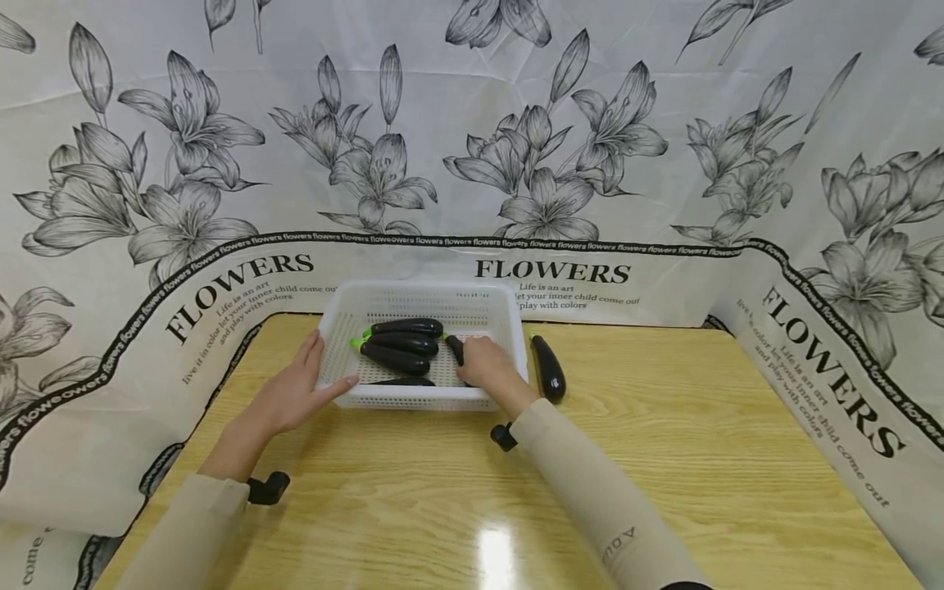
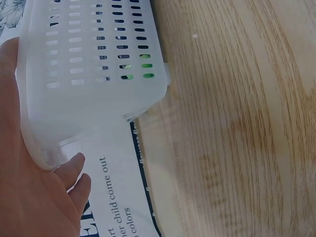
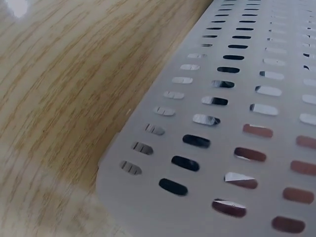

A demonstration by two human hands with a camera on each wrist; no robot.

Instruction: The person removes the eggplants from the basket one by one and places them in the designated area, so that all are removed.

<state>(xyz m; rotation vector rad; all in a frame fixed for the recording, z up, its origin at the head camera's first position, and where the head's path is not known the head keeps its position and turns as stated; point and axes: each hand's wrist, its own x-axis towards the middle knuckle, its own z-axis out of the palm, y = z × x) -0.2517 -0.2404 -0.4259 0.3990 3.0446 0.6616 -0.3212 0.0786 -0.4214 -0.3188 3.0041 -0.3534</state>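
Note:
A white perforated plastic basket stands at the back of the table. My left hand grips its left end, thumb over the front rim and fingers along the outer side; the left wrist view shows this hand against the basket's rim. Inside the basket, my right hand holds a dark purple eggplant, mostly hidden by the fingers. Several glossy eggplants with green stems lie at the left inside, one partly behind the front wall. In the right wrist view the basket wall hides most of the hand.
Just right of the basket, another eggplant lies on the wood-grain table. A white cloth printed with flowers and lettering hangs behind and along both sides of the table.

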